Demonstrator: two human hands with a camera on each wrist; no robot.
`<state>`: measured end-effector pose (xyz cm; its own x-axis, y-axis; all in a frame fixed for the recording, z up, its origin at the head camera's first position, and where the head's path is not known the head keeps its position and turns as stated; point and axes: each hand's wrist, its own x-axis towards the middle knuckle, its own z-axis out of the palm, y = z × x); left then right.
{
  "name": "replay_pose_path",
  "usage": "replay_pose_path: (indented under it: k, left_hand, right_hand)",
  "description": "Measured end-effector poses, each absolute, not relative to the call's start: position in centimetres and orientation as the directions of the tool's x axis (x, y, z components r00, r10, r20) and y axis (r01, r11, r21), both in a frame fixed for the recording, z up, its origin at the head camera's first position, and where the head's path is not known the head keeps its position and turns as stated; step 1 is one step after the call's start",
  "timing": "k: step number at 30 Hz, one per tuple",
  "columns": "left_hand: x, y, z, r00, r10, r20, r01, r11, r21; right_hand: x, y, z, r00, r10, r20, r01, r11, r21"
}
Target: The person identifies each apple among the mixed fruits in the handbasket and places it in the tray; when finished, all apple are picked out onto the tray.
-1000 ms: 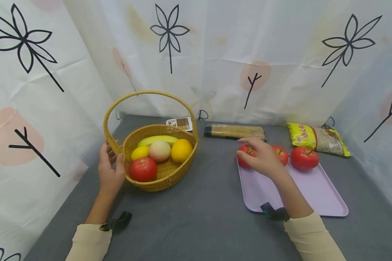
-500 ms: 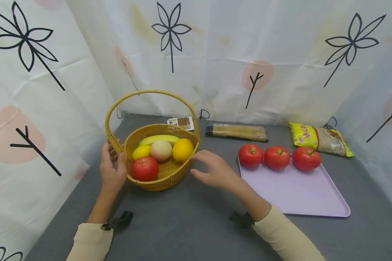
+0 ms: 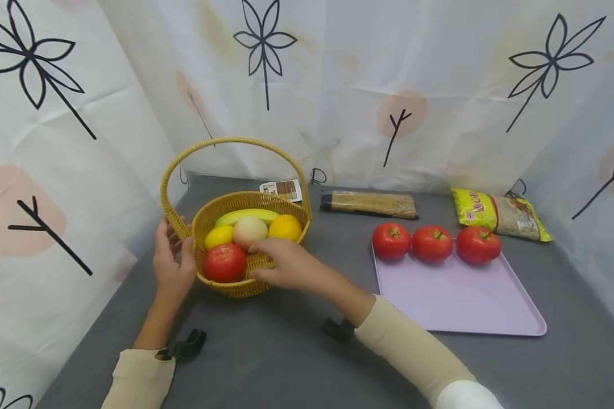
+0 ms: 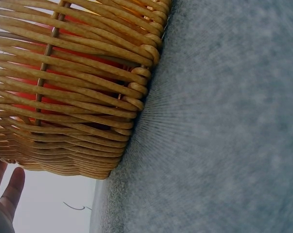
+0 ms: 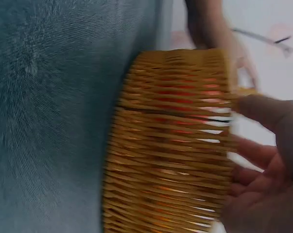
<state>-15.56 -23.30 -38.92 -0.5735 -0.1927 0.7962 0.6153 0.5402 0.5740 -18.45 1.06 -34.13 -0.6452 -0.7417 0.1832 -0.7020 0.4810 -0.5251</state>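
A yellow wicker basket (image 3: 245, 288) with a tall arched handle stands on the table at left. Inside lie a red round fruit (image 3: 225, 263), a lemon (image 3: 218, 237), a pale peach (image 3: 250, 230), an orange (image 3: 285, 227) and a banana (image 3: 247, 216). My left hand (image 3: 174, 267) rests against the basket's outer left side by the handle's foot, its fingers partly behind the handle. Over the front right rim reaches my right hand (image 3: 291, 264), with thumb and fingers apart and nothing seen between them. The right wrist view shows its fingers (image 5: 255, 153) beside the rim.
At right lies a lilac tray (image 3: 460, 307) with three red fruits (image 3: 432, 245) along its back edge. Behind are a bundle of thin sticks in clear wrap (image 3: 369, 204), a yellow printed bag (image 3: 501, 216) and a small printed packet (image 3: 282, 190). A patterned curtain (image 3: 348, 74) surrounds the table.
My right hand has swept left from above the tray to over the basket. The left hand has stayed at the basket's side, and the fruits have kept their places.
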Motion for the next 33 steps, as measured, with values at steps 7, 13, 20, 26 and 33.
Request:
replay_pose_path:
  k: [7,13,20,26,33]
  left_hand:
    - [-15.4,-23.5,-39.1,-0.575,-0.200,0.793,0.614,0.535,0.580]
    - [-15.3,-23.4,-39.1,-0.591,-0.192,0.783,0.605,0.536,0.588]
    - [-15.3,-23.4,-38.9,-0.592,-0.192,0.783,0.604,0.538,0.589]
    - [-15.6,-23.4,-38.8,-0.583,-0.192,0.790,0.610,0.539,0.581]
    - [-15.6,-23.4,-38.8,-0.580,-0.195,0.791,0.599,0.556,0.576]
  right_hand:
    - [-21.3,-2.0,-34.7,-0.604,-0.796,-0.051,-0.596,0.493,-0.633]
    - [-22.0,-3.9,-35.6,-0.578,-0.814,-0.051,-0.632,0.487,-0.603]
    - [-22.5,-5.1,-36.3,-0.597,-0.801,-0.053,-0.612,0.497,-0.616]
    - [-22.7,-5.2,-36.5,-0.610,-0.792,-0.016,-0.634,0.500,-0.590]
    - [-22.8,-4.8,-36.6,-0.608,-0.793,0.026,-0.639,0.470,-0.608]
